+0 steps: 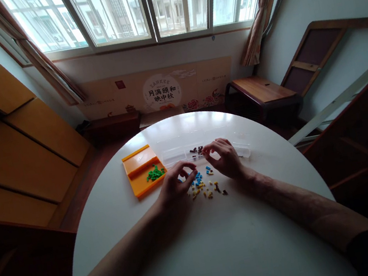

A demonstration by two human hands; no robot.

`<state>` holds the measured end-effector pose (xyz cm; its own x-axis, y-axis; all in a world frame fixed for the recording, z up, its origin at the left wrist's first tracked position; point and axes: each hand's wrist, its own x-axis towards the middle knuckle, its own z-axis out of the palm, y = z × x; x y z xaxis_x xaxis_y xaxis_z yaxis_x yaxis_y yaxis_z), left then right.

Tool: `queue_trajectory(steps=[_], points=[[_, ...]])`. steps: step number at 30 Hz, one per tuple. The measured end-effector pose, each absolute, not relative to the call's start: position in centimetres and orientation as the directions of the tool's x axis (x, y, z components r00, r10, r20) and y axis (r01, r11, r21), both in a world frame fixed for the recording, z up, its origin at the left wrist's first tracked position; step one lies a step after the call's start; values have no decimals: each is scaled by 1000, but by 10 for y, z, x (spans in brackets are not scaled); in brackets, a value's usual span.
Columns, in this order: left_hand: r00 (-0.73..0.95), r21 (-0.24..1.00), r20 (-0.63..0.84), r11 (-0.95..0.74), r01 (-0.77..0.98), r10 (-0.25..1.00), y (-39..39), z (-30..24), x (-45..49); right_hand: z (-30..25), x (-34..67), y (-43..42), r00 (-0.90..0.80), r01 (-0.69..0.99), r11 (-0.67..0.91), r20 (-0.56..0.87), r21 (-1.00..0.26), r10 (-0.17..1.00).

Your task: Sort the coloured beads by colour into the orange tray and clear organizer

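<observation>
My right hand (223, 157) is over the front of a clear plastic compartment box (173, 157), thumb and forefinger pinched beside some small dark brown bricks (193, 150) inside it. Whatever is in that pinch is too small to make out. My left hand (174, 182) is just in front of the box, fingers curled and thumb close to the forefinger; what it may hold does not show. Between and below my hands lie loose blue bricks (198, 179) and yellow bricks (209, 195), with a few dark brown ones (224, 192) among them. My left hand partly hides the blue pile.
An orange tray (138, 190) with small green bricks (155, 173) stands left of the box. Everything rests on a round white table (203, 252). Beyond its far edge are a wooden stool (264, 89) and a printed cardboard panel (195, 79) under the window.
</observation>
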<state>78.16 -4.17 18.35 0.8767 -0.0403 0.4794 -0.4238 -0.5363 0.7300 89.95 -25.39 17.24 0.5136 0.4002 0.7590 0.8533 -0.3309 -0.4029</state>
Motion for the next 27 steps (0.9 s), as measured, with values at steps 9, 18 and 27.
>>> queue_trajectory(steps=[9, 18, 27], points=[[869, 711, 480, -528, -466, -121, -41, 186, 779, 170, 901, -254, 625, 774, -416, 681, -478, 382], [816, 583, 518, -592, -556, -257, -39, 180, 781, 172, 900, -254, 613, 789, -371, 675, -490, 411], [819, 272, 463, -826, -494, -338, -43, 181, 779, 177, 892, -258, 455, 888, -283, 605, -363, 653]])
